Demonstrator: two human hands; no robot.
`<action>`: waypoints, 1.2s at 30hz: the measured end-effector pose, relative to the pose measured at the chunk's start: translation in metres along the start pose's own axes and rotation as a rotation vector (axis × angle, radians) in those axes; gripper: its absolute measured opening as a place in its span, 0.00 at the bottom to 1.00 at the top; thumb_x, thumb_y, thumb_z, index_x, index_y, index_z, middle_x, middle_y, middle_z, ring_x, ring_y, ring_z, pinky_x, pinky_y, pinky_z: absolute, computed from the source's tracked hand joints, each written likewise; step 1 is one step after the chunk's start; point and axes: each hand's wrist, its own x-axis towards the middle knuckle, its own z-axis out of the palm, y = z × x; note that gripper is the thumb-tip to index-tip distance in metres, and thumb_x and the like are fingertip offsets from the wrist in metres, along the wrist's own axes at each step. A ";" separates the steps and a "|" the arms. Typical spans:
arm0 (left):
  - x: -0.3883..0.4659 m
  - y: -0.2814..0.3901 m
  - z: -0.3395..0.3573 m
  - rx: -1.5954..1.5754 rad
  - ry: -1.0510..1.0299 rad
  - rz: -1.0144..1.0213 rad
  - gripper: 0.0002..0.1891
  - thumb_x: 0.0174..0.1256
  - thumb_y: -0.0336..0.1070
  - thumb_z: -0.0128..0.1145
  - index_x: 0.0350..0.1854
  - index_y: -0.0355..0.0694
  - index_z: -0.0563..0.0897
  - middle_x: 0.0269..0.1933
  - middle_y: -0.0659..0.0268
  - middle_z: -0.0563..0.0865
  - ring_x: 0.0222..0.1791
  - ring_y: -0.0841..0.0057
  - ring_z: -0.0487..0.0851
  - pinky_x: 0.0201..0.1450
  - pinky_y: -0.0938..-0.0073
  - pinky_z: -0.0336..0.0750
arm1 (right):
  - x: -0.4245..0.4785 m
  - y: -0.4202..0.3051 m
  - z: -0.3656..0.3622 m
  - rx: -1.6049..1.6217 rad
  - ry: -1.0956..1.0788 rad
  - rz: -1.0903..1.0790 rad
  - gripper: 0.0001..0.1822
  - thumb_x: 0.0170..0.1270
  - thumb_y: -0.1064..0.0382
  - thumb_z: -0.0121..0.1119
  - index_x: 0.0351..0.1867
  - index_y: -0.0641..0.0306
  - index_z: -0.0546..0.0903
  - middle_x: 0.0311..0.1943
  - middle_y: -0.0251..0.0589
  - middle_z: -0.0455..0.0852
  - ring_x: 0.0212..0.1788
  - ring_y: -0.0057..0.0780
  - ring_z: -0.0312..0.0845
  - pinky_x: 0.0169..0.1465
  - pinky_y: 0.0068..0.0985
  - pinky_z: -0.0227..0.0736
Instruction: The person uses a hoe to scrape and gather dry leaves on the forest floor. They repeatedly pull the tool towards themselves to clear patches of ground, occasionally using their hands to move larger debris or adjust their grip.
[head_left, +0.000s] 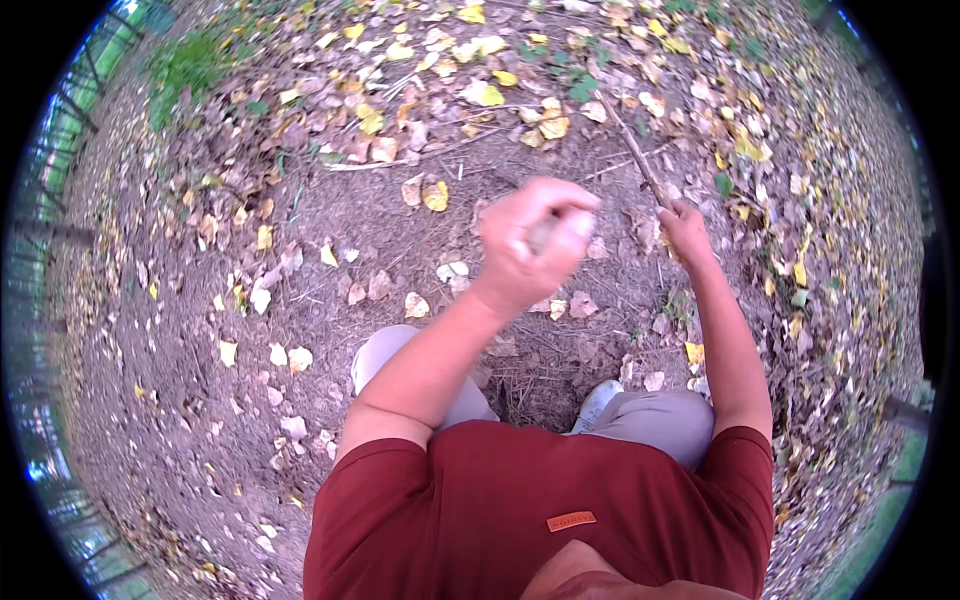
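Observation:
My right hand (686, 231) grips the lower end of a thin wooden stick (631, 142). From the fist the stick runs away from me and slightly left over the leaf litter, with a short stub on its side. Nearer the middle, my left hand (536, 236) is raised above the bare soil, apart from the stick. Its fingers are curled and the thumb is bent towards the index finger. Motion blur covers this hand, so whether anything lies within the curl is unclear.
Dry brown and yellow leaves (555, 124) cover the ground ahead, among thin twigs (412, 161). Grass (184, 71) grows at upper left. My bent knees (660, 424) and one shoe (596, 405) are close below my arms. Tree trunks (56, 231) stand at the left rim.

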 end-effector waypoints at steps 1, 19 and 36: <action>-0.002 0.003 0.004 -0.001 -0.049 0.060 0.08 0.53 0.24 0.52 0.36 0.36 0.79 0.24 0.66 0.80 0.23 0.83 0.78 0.24 0.81 0.73 | 0.002 -0.023 0.014 -0.031 -0.012 -0.049 0.22 0.56 0.59 0.60 0.49 0.71 0.78 0.32 0.47 0.84 0.35 0.31 0.79 0.42 0.28 0.72; -0.005 -0.014 -0.046 -0.181 0.037 0.076 0.09 0.47 0.25 0.59 0.33 0.39 0.78 0.22 0.66 0.79 0.21 0.76 0.80 0.23 0.77 0.73 | 0.067 -0.100 0.105 0.549 0.337 0.024 0.19 0.59 0.64 0.56 0.51 0.73 0.76 0.39 0.46 0.82 0.35 0.26 0.76 0.38 0.26 0.71; 0.006 -0.029 -0.130 -0.361 0.264 -0.188 0.06 0.55 0.24 0.54 0.35 0.35 0.78 0.22 0.72 0.75 0.20 0.89 0.71 0.23 0.85 0.66 | 0.042 -0.306 0.203 0.285 -0.420 -0.025 0.23 0.63 0.63 0.55 0.60 0.61 0.72 0.26 0.29 0.76 0.25 0.12 0.67 0.22 0.12 0.60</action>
